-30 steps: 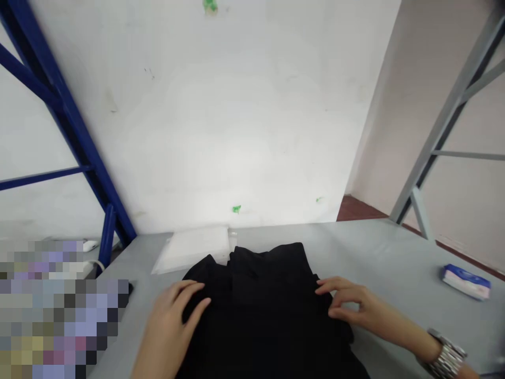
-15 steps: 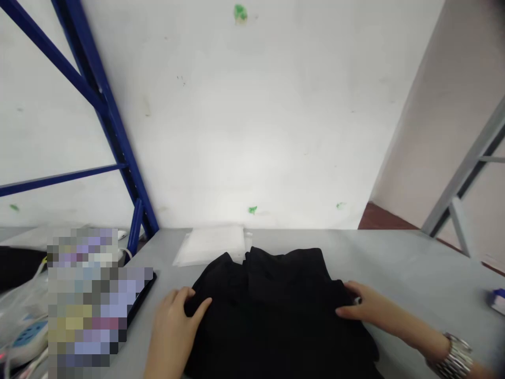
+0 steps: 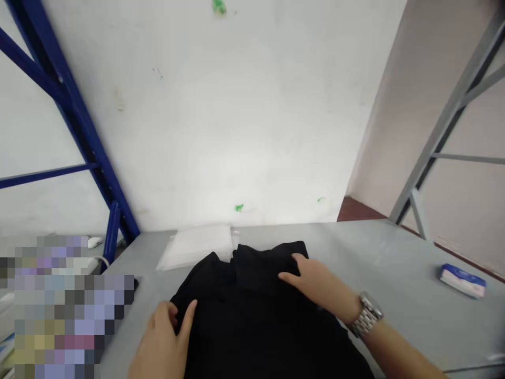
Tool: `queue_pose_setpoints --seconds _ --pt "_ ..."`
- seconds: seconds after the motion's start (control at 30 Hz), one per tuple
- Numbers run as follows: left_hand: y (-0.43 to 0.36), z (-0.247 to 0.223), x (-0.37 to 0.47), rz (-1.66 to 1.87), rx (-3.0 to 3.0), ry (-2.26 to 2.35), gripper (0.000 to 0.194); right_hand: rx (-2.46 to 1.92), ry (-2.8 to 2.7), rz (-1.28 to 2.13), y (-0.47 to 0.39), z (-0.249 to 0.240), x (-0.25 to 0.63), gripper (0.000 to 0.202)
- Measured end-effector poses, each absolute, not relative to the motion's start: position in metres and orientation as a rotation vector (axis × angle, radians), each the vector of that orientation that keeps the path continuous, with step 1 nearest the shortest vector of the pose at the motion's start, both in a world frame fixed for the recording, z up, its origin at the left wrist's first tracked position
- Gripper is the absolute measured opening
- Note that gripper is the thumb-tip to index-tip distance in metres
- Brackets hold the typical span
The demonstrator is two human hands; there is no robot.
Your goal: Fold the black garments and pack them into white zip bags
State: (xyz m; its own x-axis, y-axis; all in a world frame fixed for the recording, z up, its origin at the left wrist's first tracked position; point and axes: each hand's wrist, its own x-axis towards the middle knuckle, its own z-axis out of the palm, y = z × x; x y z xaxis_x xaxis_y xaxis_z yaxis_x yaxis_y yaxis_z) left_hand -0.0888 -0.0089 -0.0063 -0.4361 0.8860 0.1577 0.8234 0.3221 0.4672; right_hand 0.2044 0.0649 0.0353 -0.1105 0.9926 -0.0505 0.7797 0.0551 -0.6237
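A black garment (image 3: 260,326) lies in a folded heap on the grey table (image 3: 394,295) in front of me. Along its left edge rests my left hand (image 3: 163,337), its thumb lying on the cloth and standing apart from the bent fingers. My right hand (image 3: 311,281), a metal watch (image 3: 367,315) on its wrist, reaches across the upper right part of the cloth. Its thumb and forefinger are spread on the fabric near the far edge, and the other fingers are mostly hidden. No cloth is visibly pinched by either hand.
Behind the garment lie flat white plastic bags (image 3: 197,245). At the left, a blurred-out object (image 3: 79,321) covers part of the table. A blue and white tissue pack (image 3: 462,280) sits at the right. Blue (image 3: 84,131) and grey (image 3: 437,142) frame posts rise on either side, before a white wall.
My right hand has moved from the garment's right side up and left onto its upper part. My left hand stays at the left edge. The view has turned slightly right, showing the whole tissue pack.
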Motion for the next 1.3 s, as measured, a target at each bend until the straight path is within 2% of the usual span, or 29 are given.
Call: queue_pose_setpoints --seconds 0.07,0.1,0.17,0.23,0.37,0.53,0.6,0.7,0.87,1.07,1.2,1.3 --pt "-0.01 -0.004 -0.09 0.612 1.569 2.407 0.038 -1.741 -1.966 0.825 0.062 0.034 0.193 0.045" --pt "-0.01 -0.003 -0.092 0.578 1.557 2.399 0.039 -1.74 -1.959 0.827 0.06 0.032 0.192 0.042" --pt "-0.01 -0.005 -0.096 0.5 1.513 2.415 0.04 -1.799 -1.912 0.725 0.056 0.025 0.198 0.035" --pt "-0.01 -0.011 -0.1 0.384 1.533 2.439 0.042 -1.915 -1.848 0.594 0.05 0.015 0.209 0.036" --pt "-0.004 -0.022 -0.103 0.209 1.903 2.44 0.037 -2.036 -1.825 0.586 0.04 -0.004 0.221 0.046" --pt "0.007 -0.019 -0.093 0.617 1.564 2.435 0.053 -2.019 -1.89 0.522 0.038 0.003 0.209 0.032" --pt "0.009 -0.015 -0.087 0.719 1.507 2.432 0.051 -2.016 -1.925 0.439 0.039 0.017 0.202 0.027" --pt "0.008 -0.009 -0.081 0.76 1.611 2.461 0.044 -2.007 -1.973 0.292 0.037 0.037 0.186 0.018" --pt "0.004 -0.004 -0.08 0.708 1.433 2.503 0.046 -1.94 -2.053 0.164 0.028 0.049 0.139 0.011" --pt "0.004 -0.006 -0.091 0.878 1.446 2.359 0.044 -1.682 -2.127 0.4 0.019 0.036 0.124 0.028" --pt "0.002 -0.008 -0.094 0.952 1.414 2.338 0.043 -1.961 -1.913 0.242 0.021 0.016 0.143 0.039" --pt "0.004 -0.009 -0.092 1.092 1.491 2.292 0.042 -2.015 -1.918 0.157 0.024 0.003 0.149 0.046"
